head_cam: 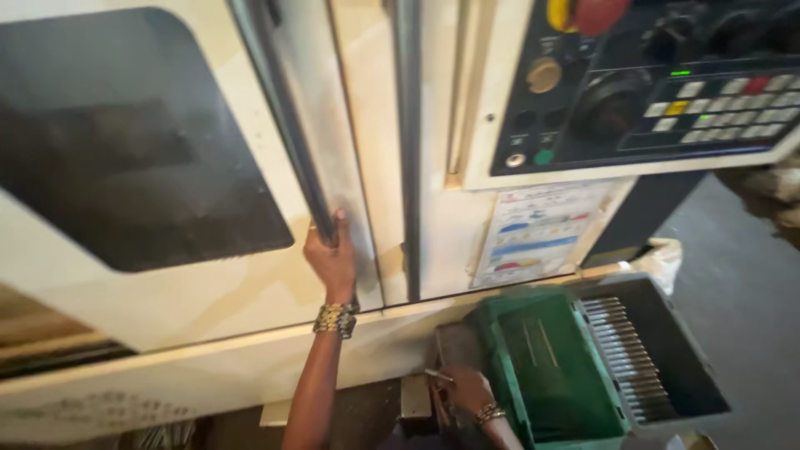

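The left hand [331, 260] is raised and curled around the lower end of a long metal handle [287, 125] on a cream machine door [192, 283]. The thumb points up along the bar and the fingers wrap behind it, so the grip is closed on the handle. A metal bracelet [336, 319] sits on that wrist. Left of this hand, the door carries a large dark window [125, 142]. Just right of the hand, a second vertical handle [408, 150] runs down the neighbouring door.

The right hand [464, 389] is low, well below and to the right of the left one, near the machine's base. It pinches a thin, pale, stick-like piece [437, 375] between thumb and fingers; what the piece is cannot be told. This wrist also wears a bracelet [490, 412].

Touching the right hand's outer side stands a green bin [554, 367], and beside that, farther right, a grey bin [658, 350] holding a row of slim metal parts [625, 354].

Above the right hand, a colourful sheet [537, 233] is stuck to the machine. Higher still is a dark control panel [650, 83] with keys, knobs and a red button [598, 12].
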